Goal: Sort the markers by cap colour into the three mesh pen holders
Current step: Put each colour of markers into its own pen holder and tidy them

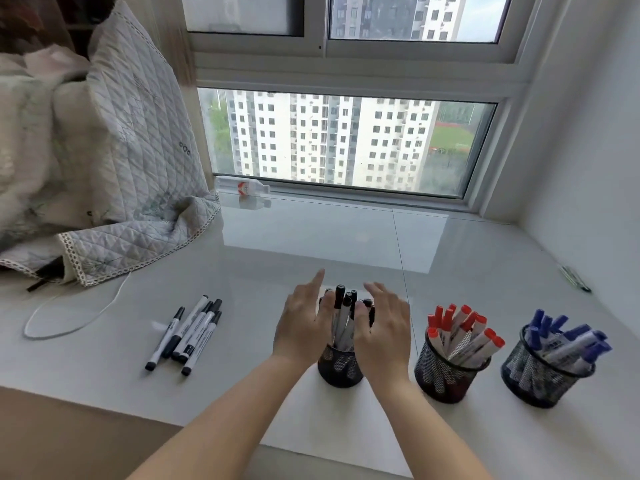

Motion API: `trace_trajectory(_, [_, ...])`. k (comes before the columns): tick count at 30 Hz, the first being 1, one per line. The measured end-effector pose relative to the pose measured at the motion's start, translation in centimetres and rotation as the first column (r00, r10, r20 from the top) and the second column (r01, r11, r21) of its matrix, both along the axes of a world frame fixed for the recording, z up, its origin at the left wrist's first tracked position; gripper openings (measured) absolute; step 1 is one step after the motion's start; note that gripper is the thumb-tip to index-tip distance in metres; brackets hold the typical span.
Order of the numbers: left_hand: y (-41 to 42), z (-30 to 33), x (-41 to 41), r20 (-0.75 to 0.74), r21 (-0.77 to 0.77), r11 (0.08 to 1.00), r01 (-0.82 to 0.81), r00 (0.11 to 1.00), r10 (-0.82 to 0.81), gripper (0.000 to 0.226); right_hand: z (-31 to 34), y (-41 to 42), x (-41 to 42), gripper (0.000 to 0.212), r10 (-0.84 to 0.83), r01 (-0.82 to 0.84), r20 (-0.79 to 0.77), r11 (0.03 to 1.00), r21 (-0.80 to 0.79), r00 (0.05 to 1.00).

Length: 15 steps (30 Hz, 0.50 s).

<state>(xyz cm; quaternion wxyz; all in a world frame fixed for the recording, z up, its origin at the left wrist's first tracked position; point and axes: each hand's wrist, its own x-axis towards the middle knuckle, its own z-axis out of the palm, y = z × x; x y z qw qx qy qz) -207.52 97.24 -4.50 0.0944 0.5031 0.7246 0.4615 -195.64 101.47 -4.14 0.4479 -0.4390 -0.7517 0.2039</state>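
Both hands, left [302,322] and right [382,329], flat-fingered, cup the black markers [343,315] in the left holder [340,366]. Best: square the bundle gently, then fetch the loose markers [187,332] lying to the left.

I log black mesh holders [340,367]; caps black [340,292], red [498,341], blue [534,337]; white glossy tabletop [346,237]; grey diamond-quilted cover [138,133].
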Motion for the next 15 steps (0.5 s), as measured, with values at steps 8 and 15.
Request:
trace_trajectory(8, [-6.8, -4.2, -10.9, -0.052, -0.066, 0.907, -0.416, 0.909, 0.413, 0.03, 0.8, -4.9, -5.8, 0.022, 0.178, -0.142, -0.057, 0.909, 0.392, 0.982])
trace_trajectory(15, [-9.8, -6.3, -18.4, -0.215, -0.312, 0.745, -0.589, 0.808, 0.549, 0.042, -4.0, -7.5, -12.5, 0.019, 0.392, -0.384, 0.149, 0.92, -0.081, 0.908])
